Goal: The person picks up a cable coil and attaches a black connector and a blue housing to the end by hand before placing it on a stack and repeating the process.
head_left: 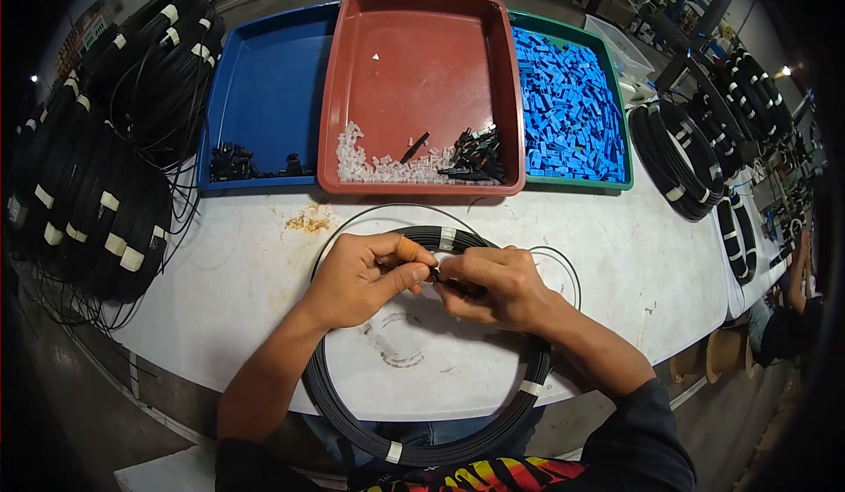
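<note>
My left hand (365, 276) and my right hand (497, 285) meet above a coil of black cable (330, 391). Both are closed, thumbs and fingertips pinched together around a small black part (434, 274), mostly hidden by the fingers; I cannot tell its exact kind. Tan tape wraps one finger of the left hand. Pale tape bands bind the coil, which lies partly on the white table (238, 316) and overhangs its near edge toward my lap. Loose strands of cable arc out from the coil behind the hands and to the right.
Across the back stand a blue tray (273, 78) with black pieces, a red tray (422, 61) with clear and black pieces, and a green-rimmed tray (628, 162) of blue connectors. Cable coils are stacked at left (88, 201) and right (682, 157). Another person's arm (799, 272) shows at far right.
</note>
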`<state>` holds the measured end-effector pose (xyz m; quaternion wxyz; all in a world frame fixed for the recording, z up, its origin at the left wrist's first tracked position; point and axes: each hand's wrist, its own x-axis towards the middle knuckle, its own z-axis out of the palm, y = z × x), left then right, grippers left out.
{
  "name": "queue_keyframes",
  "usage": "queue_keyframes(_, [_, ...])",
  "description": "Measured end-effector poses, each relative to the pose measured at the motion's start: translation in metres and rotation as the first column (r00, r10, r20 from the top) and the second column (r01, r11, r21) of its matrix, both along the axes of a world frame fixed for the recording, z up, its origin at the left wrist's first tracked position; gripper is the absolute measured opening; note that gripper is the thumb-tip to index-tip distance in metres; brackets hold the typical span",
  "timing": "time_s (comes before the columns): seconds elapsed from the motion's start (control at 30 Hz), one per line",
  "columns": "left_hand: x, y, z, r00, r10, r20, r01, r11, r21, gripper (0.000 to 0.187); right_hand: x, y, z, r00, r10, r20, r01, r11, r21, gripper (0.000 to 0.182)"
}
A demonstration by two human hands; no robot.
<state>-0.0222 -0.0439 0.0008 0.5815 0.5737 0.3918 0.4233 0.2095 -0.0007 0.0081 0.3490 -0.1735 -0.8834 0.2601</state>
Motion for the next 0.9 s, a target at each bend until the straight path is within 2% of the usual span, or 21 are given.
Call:
queue_keyframes(0.13, [0.001, 0.000, 0.001, 1.000, 0.002, -0.023, -0.002, 1.000, 0.006, 0.019, 0.001, 0.002, -0.002, 0.999, 0.028, 0.033, -0.027, 0.999, -0.021, 0.026])
queue_keyframes(0.23, [0.001, 0.000, -0.001, 0.999, 0.031, 0.021, -0.031, 0.999, 0.011, 0.019, -0.001, -0.001, 0.000, 0.999, -0.050, -0.001, 0.050, 0.994, -0.096, 0.029])
queue_keyframes(0.3, [0.002, 0.000, 0.001, 0.998, 0.048, -0.032, -0.046, 0.998, 0.051, 0.019, 0.002, 0.001, -0.002, 0.999, -0.039, 0.028, 0.038, 0.999, 0.034, 0.032])
queue_keyframes(0.53, [0.002, -0.001, 0.000, 0.996, 0.059, -0.063, -0.056, 0.997, 0.054, 0.018, 0.004, 0.002, -0.004, 0.997, -0.028, 0.072, 0.021, 0.996, 0.087, 0.028])
queue_keyframes(0.63, [0.004, 0.001, 0.000, 0.992, 0.090, -0.086, -0.080, 0.989, 0.121, 0.023, 0.004, 0.001, -0.004, 0.998, -0.065, 0.019, 0.062, 0.991, 0.118, 0.027])
queue_keyframes(0.7, [0.005, 0.002, -0.006, 0.978, 0.207, -0.005, -0.200, 0.950, 0.239, 0.028, 0.005, 0.002, -0.003, 0.985, -0.156, -0.080, 0.165, 0.979, 0.123, 0.027])
queue_keyframes(0.83, [0.006, 0.000, -0.002, 0.956, 0.280, 0.084, -0.292, 0.933, 0.212, 0.030, 0.006, 0.005, -0.007, 0.965, -0.220, -0.142, 0.239, 0.962, 0.130, 0.024])
queue_keyframes(0.9, [0.003, 0.001, -0.007, 0.926, 0.375, -0.038, -0.323, 0.841, 0.434, 0.027, 0.004, 0.004, -0.005, 0.965, -0.218, -0.144, 0.237, 0.963, 0.128, 0.024])
